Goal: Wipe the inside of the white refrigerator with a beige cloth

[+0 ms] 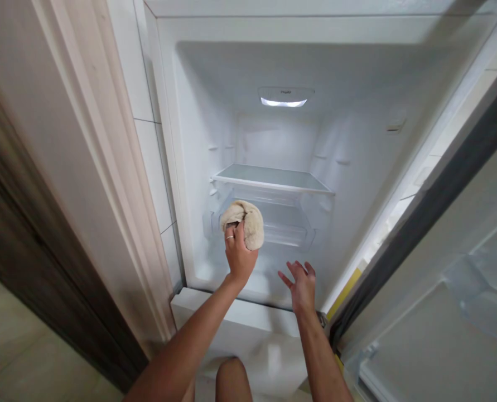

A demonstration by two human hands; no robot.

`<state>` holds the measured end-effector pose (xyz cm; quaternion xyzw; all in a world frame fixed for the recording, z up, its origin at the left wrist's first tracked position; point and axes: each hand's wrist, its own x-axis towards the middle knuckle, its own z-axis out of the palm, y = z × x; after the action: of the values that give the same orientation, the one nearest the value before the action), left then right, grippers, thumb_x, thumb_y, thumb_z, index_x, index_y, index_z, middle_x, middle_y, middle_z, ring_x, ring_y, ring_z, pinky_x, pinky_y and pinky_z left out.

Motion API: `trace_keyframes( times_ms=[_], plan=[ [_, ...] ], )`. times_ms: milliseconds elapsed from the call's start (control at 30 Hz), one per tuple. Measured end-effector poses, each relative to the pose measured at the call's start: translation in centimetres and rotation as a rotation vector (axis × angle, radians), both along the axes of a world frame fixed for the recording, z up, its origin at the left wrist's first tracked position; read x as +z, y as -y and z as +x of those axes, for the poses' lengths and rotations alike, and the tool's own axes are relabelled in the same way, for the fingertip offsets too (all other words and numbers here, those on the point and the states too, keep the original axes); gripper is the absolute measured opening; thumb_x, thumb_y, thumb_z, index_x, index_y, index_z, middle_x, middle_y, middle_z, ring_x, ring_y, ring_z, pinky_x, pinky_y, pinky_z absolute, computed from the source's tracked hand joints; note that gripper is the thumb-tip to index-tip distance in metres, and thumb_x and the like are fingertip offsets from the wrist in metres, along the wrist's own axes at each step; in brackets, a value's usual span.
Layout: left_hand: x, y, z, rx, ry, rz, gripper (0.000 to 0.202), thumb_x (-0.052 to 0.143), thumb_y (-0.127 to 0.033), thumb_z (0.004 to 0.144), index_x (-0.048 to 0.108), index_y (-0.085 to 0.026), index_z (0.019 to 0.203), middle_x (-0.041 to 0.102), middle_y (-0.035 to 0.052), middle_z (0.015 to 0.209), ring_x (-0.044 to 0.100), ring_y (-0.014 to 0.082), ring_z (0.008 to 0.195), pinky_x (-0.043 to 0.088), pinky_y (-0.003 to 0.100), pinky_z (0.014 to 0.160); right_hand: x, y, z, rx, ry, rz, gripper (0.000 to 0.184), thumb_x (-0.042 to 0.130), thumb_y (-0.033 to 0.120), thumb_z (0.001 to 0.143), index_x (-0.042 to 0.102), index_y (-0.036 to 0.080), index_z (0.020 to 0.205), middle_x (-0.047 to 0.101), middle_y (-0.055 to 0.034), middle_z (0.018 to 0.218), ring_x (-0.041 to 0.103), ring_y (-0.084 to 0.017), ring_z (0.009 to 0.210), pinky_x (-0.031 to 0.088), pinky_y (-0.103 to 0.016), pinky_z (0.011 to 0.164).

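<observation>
My left hand point(240, 257), with a ring on one finger, grips a bunched beige cloth point(253, 226) in front of the open fridge. A small dark patch shows between the fingers and the cloth; I cannot make out what it is. Lower and to the right, my right hand point(303, 285) hangs with its fingers spread and nothing in them. Behind the cloth are a glass shelf point(273, 177) and a clear drawer point(284, 234) inside the white fridge point(348, 106).
A lit lamp point(285, 99) is set in the fridge ceiling. The fridge door point(453, 279) stands open on the right. A light wooden door frame point(101, 139) and white wall tiles point(148, 151) are at the left. My knee point(233, 379) shows below.
</observation>
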<state>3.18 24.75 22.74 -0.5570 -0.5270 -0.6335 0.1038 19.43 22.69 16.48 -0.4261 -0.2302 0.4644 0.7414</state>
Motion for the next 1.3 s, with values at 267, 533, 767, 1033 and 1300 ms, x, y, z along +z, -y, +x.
trace_keyframes(
  times_ms=[267, 533, 767, 1033, 1300],
  plan=[
    [-0.5, 0.3, 5.7, -0.110, -0.071, -0.026, 0.060, 0.070, -0.015, 0.077, 0.054, -0.021, 0.135, 0.057, 0.0180, 0.128, 0.056, 0.0345, 0.126, 0.048, 0.049, 0.107, 1.3, -1.7, -1.4, 0.084, -0.024, 0.031, 0.072, 0.079, 0.043, 0.065, 0.043, 0.027, 0.126, 0.065, -0.0050, 0.120, 0.069, -0.022, 0.104, 0.062, -0.038, 0.078],
    [5.1, 0.9, 7.3, -0.401, -0.107, -0.253, 0.056, 0.069, -0.012, 0.071, 0.058, -0.024, 0.125, 0.069, 0.0109, 0.118, 0.065, 0.0302, 0.110, 0.056, 0.043, 0.092, 1.5, -1.9, -2.3, 0.120, -0.005, 0.093, 0.051, 0.076, 0.042, 0.066, 0.057, 0.026, 0.111, 0.072, -0.0012, 0.102, 0.067, -0.017, 0.087, 0.058, -0.033, 0.074],
    [14.5, -0.8, 5.6, -0.392, -0.427, -0.133, 0.051, 0.065, -0.021, 0.080, 0.058, -0.023, 0.130, 0.068, 0.0080, 0.121, 0.065, 0.0272, 0.110, 0.053, 0.036, 0.089, 4.0, -1.7, -2.4, 0.257, -0.152, -0.002, 0.052, 0.087, 0.046, 0.063, 0.050, 0.025, 0.095, 0.065, 0.0003, 0.100, 0.072, -0.024, 0.097, 0.063, -0.043, 0.076],
    [15.5, -7.5, 2.0, -0.398, -1.252, -0.051, 0.045, 0.058, -0.021, 0.088, 0.058, -0.024, 0.133, 0.066, 0.0114, 0.122, 0.064, 0.0256, 0.105, 0.048, 0.032, 0.075, 3.7, -3.3, -2.3, 0.296, -0.222, -0.114, 0.047, 0.076, 0.056, 0.076, 0.052, 0.026, 0.102, 0.065, -0.0012, 0.091, 0.075, -0.026, 0.091, 0.064, -0.045, 0.076],
    [15.5, -10.7, -3.7, -0.306, -1.481, -0.166, 0.039, 0.049, -0.010, 0.090, 0.062, -0.024, 0.124, 0.068, 0.0113, 0.114, 0.064, 0.0255, 0.104, 0.047, 0.030, 0.071, 3.0, -3.5, -2.9, 0.264, -0.233, -0.094, 0.051, 0.078, 0.060, 0.073, 0.055, 0.023, 0.101, 0.069, -0.0008, 0.087, 0.076, -0.026, 0.085, 0.063, -0.039, 0.071]
  ],
)
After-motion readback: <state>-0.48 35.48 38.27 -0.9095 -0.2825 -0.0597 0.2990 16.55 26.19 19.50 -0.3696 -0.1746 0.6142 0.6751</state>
